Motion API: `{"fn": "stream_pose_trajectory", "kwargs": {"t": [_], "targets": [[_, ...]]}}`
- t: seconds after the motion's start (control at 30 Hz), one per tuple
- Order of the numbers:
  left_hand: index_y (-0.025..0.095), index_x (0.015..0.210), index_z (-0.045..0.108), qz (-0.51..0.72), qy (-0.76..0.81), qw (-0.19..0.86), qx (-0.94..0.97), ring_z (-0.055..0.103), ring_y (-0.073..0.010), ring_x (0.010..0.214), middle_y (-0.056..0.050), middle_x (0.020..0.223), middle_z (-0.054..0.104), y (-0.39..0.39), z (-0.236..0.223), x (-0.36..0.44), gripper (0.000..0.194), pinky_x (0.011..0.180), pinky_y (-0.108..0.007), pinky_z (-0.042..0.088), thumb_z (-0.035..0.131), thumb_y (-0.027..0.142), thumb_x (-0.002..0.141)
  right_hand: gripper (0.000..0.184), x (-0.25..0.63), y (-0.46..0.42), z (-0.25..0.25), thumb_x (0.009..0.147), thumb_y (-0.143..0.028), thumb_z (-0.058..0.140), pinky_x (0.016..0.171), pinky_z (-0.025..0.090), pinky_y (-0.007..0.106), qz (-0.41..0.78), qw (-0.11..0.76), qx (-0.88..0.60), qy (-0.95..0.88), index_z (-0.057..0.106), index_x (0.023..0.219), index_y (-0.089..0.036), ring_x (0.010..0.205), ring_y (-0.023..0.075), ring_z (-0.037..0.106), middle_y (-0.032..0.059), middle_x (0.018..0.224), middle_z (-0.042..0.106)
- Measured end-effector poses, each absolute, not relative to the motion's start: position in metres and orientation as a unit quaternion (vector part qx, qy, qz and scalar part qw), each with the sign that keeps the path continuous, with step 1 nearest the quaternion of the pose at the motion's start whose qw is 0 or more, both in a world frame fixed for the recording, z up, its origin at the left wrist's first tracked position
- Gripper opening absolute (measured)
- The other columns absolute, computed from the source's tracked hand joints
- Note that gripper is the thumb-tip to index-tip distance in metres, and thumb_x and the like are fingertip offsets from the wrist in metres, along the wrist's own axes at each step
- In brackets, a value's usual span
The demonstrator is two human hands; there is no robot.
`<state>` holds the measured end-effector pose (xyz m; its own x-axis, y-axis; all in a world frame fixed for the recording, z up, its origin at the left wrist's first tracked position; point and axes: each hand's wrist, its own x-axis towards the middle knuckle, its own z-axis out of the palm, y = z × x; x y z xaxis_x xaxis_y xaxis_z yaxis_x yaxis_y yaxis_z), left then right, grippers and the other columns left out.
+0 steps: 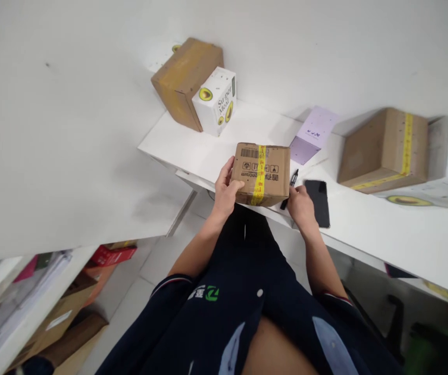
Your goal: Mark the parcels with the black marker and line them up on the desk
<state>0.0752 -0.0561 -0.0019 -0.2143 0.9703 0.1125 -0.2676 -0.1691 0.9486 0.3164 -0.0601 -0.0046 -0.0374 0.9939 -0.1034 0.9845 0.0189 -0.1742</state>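
One white desk [196,151]; clock positions taken from the small carton. Large brown carton [180,73] at 11 o'clock, white box [218,104] touching it; yellow-taped carton [368,146] towards 3; purple box [315,133] at 2. Small carton [248,183] at the desk's near edge, printed face showing; sealing looks done, yellow tape running down that face; nothing visible settles what remains. Left hand [226,192] at 8, thumb on the face, fingers partly closed around the side, holding it; right hand [302,207] at 4, fingers curled beside the carton's corner and marker [294,177]; grip on either cannot be told. Phone [317,203] at 4, dark screen. Hidden: carton's underside, marker's middle, right fingertips; far-right edge blurred.
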Motion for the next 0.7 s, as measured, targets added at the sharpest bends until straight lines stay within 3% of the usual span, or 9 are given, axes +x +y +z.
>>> {"fn": "stream_pose_trajectory", "kwargs": {"t": [0.13, 0.27, 0.33, 0.43, 0.57, 0.63, 0.7], "targets": [[0.036, 0.138, 0.061, 0.661, 0.417, 0.477, 0.403, 0.053, -0.0319, 0.14, -0.001, 0.147, 0.062, -0.055, -0.007, 0.074, 0.066, 0.115, -0.052, 0.048, 0.07, 0.026, 0.073, 0.039, 0.317, -0.048, -0.003, 0.095, -0.01, 0.042, 0.071, 0.045, 0.031, 0.058, -0.073, -0.651, -0.753, 0.067, 0.124, -0.019, 0.093, 0.0249, 0.062, 0.016, 0.115, 0.063], [0.037, 0.138, 0.06, 0.659, 0.42, 0.465, 0.416, 0.052, -0.0323, 0.141, -0.001, 0.147, 0.061, -0.056, -0.013, 0.075, 0.063, 0.114, -0.052, 0.048, 0.068, 0.029, 0.076, 0.034, 0.327, -0.047, 0.004, 0.095, -0.013, 0.044, 0.072, 0.048, 0.032, 0.046, -0.028, -0.645, -0.762, 0.067, 0.119, -0.018, 0.094, 0.0258, 0.063, 0.0158, 0.109, 0.065], [0.036, 0.14, 0.058, 0.649, 0.425, 0.459, 0.434, 0.051, -0.0326, 0.142, -0.002, 0.148, 0.06, -0.057, -0.014, 0.075, 0.063, 0.112, -0.052, 0.049, 0.066, 0.029, 0.078, 0.031, 0.334, -0.049, 0.007, 0.093, -0.016, 0.045, 0.074, 0.05, 0.033, 0.053, 0.075, -0.662, -0.744, 0.064, 0.118, -0.018, 0.092, 0.0246, 0.064, 0.014, 0.108, 0.066], [0.033, 0.141, 0.057, 0.649, 0.43, 0.441, 0.446, 0.053, -0.0324, 0.139, -0.005, 0.148, 0.059, -0.059, -0.012, 0.075, 0.063, 0.106, -0.049, 0.053, 0.064, 0.028, 0.079, 0.018, 0.34, -0.053, 0.013, 0.09, -0.03, 0.054, 0.072, 0.051, 0.033, 0.066, 0.311, -0.694, -0.646, 0.058, 0.104, -0.02, 0.079, 0.0201, 0.064, 0.0053, 0.089, 0.065], [0.03, 0.139, 0.057, 0.66, 0.431, 0.418, 0.451, 0.056, -0.0305, 0.135, -0.007, 0.145, 0.061, -0.061, -0.008, 0.077, 0.06, 0.102, -0.044, 0.056, 0.065, 0.027, 0.08, 0.029, 0.328, -0.061, 0.036, 0.083, -0.049, 0.061, 0.055, 0.048, 0.028, 0.085, 0.63, -0.63, -0.446, 0.043, 0.088, -0.026, 0.05, 0.0128, 0.055, -0.0086, 0.064, 0.05], [0.029, 0.14, 0.057, 0.662, 0.426, 0.415, 0.456, 0.057, -0.0299, 0.134, -0.008, 0.144, 0.062, -0.061, -0.01, 0.077, 0.059, 0.101, -0.043, 0.057, 0.066, 0.03, 0.081, 0.027, 0.317, -0.067, 0.053, 0.084, -0.049, 0.058, 0.046, 0.042, 0.024, 0.129, 0.726, -0.553, -0.388, 0.042, 0.084, -0.027, 0.042, 0.0112, 0.051, -0.011, 0.057, 0.045], [0.03, 0.141, 0.056, 0.662, 0.415, 0.418, 0.463, 0.058, -0.0297, 0.132, -0.008, 0.143, 0.062, -0.058, -0.013, 0.077, 0.059, 0.102, -0.044, 0.056, 0.067, 0.033, 0.083, 0.024, 0.305, -0.073, 0.071, 0.087, -0.049, 0.054, 0.043, 0.039, 0.023, 0.214, 0.759, -0.492, -0.37, 0.049, 0.084, -0.025, 0.041, 0.011, 0.05, -0.0102, 0.055, 0.046]]}}
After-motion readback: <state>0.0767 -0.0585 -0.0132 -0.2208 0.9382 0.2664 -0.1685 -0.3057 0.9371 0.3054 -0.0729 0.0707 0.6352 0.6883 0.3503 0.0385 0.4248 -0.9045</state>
